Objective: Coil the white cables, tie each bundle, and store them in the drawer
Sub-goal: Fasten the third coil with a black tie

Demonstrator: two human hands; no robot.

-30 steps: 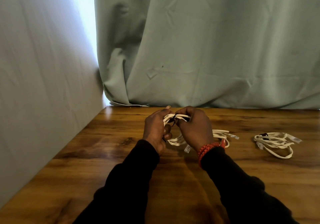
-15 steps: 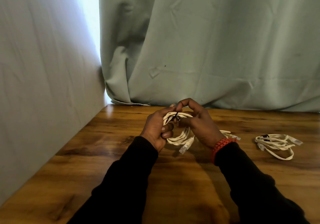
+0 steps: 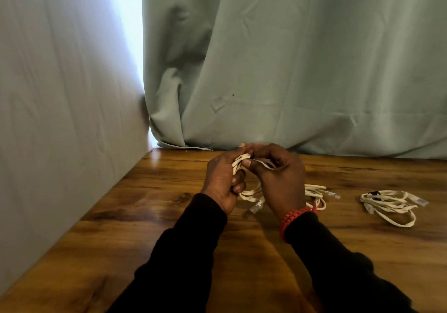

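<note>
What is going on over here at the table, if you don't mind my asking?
A person is bundling white cables. The left hand grips a coiled cable while the right hand pinches at its top, apparently tying it. Another cable bundle lies on the wooden table to the right. No drawer is in view.

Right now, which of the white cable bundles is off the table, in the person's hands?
The coiled bundle gripped by the left hand and right hand; the far-right bundle lies untouched on the table.

White coiled cable (image 3: 249, 192); white tied bundle (image 3: 389, 203) with black tie, right of it. Brown wood-grain surface (image 3: 169, 215). Pale green curtain (image 3: 302, 70). Black sleeves (image 3: 188, 252). Red braided wristband (image 3: 294, 217).
</note>
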